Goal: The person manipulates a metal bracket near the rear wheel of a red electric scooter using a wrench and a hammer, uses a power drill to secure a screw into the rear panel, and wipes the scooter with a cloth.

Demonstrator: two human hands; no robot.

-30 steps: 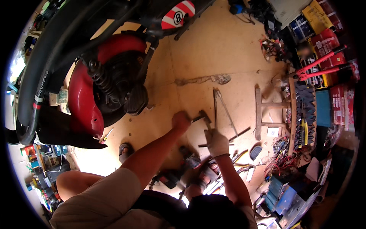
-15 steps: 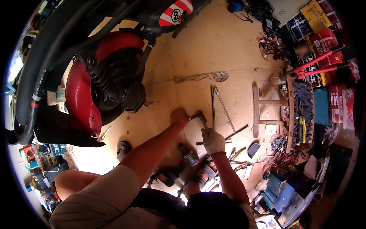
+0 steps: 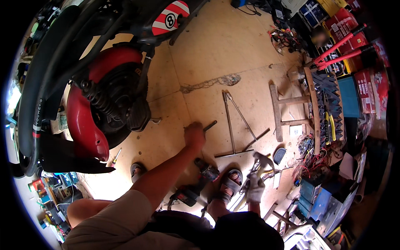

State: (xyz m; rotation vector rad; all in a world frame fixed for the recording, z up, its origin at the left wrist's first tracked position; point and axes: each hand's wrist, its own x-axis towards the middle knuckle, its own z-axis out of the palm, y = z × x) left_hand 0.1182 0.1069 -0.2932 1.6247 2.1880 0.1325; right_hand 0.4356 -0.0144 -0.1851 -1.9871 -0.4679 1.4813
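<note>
My bare left hand is closed around a short dark metal rod, whose end sticks out to the right over the floor. At the lower right my right hand, in a light work glove, grips what looks like a hammer; it is somewhat blurred, and the handle is partly hidden. Beneath and beside that hand lie pliers and other hand tools. Ahead, between the two hands, T-handled wrenches rest on the floor.
A red and black scooter stands at the left. Near my feet is a cordless power tool. A wooden stool lies at the right, beside tangled wires, boxes and red-handled cutters. A screwdriver lies near the scooter.
My right hand has drawn back toward me and to the right with the hammer, away from the rod. My left hand stays closed on the rod, a little lower. The view has shifted slightly.
</note>
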